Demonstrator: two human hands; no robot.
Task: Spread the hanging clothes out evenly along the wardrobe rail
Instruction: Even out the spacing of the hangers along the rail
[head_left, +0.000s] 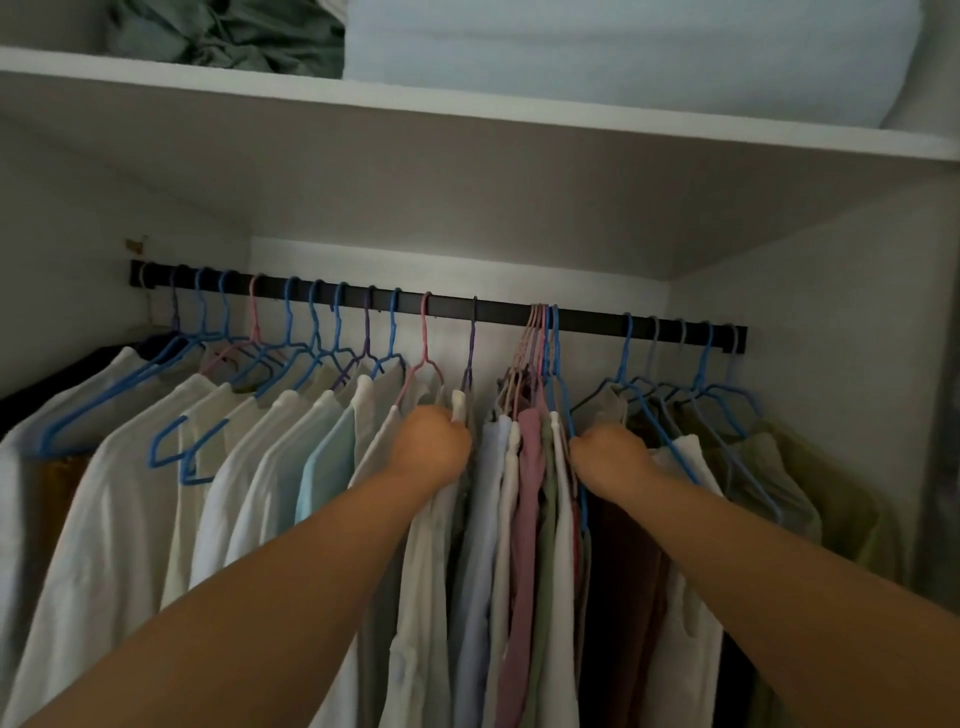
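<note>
While both grips curl into cloth, left hand (434, 441) pinching a pale shirt (431, 545) at 9 o'clock of the bunch (535, 467), right hand (605, 451) clutching cloth at its 3 o'clock edge. Judged past halfway: left-side hangers (311, 332) evenly spaced on the rail (498, 312); bunch at centre not yet parted, right-end group (691, 364) tight. Gaps flanking the bunch give room. Overhead at 12 o'clock, shelf (467, 111) with bedding (623, 52); nothing blocking.

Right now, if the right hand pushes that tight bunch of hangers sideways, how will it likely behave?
The bunched hangers hook loosely over the black rail, so they should slide, probably together. Their garments hang limp and would likely sway. The right hand sits against the bunch.
</note>
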